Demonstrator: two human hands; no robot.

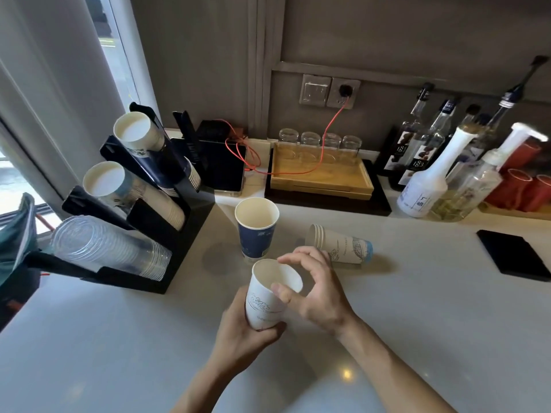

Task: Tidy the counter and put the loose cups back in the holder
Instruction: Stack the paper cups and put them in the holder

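Above the pale desk (417, 323), left hand (247, 326) clamps the base of the white printed paper cup (268, 296); right hand (313, 287) arches over its rim, grip unclear. Squeezing may crush it; reaching for the black cup holder (193, 217) may topple the upright blue paper cup (256, 234).

White cup (269, 296) aloft, blue cup (256, 234) upright, stack (340, 248) sideways.

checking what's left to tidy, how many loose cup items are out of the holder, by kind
blue cup, upright: 1
white cup, held: 1
white nested stack, lying on its side: 1
total: 3
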